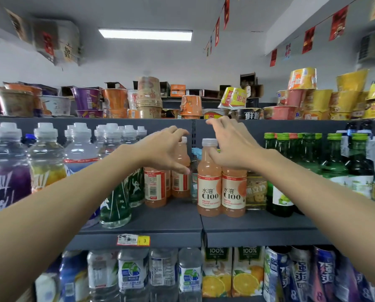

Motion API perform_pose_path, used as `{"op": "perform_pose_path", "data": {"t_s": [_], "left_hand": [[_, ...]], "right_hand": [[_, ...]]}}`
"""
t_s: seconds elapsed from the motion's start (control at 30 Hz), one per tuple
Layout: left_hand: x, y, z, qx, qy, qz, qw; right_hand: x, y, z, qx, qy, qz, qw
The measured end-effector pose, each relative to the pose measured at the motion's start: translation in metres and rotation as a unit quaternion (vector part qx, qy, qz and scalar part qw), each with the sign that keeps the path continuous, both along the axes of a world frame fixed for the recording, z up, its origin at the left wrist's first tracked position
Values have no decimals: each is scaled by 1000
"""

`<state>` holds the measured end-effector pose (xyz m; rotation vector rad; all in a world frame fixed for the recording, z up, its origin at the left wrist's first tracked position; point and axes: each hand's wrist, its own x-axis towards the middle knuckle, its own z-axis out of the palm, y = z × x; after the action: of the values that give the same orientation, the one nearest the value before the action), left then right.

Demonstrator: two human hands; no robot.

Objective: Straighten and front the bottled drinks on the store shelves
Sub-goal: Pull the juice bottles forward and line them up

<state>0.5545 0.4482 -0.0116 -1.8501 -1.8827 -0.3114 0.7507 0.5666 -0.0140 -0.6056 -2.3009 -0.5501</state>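
One head-worn wide-angle view, close, facing drink shelf (160,222) straight on; ceiling light (145,34) at top.

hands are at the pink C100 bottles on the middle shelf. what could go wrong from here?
1. The right hand is at cap height of the front C100 bottles; a push that high could tip them forward off the shelf.
2. The right forearm passes close by the green glass bottles; a sideways sweep might knock one.
3. The left hand reaches bottles turned barcode-out, standing close together; twisting one may topple its neighbour.
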Motion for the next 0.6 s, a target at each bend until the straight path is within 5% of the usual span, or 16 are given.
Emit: {"op": "perform_pose_path", "data": {"t_s": [0.23, 0.6], "left_hand": [[-30, -5, 22, -30, 206, 149, 967], [-45, 22, 57, -151, 132, 176, 964]], "right_hand": [[-41, -10, 1, 41, 7, 27, 999], [-116, 0, 18, 59, -144, -125, 980]]}}
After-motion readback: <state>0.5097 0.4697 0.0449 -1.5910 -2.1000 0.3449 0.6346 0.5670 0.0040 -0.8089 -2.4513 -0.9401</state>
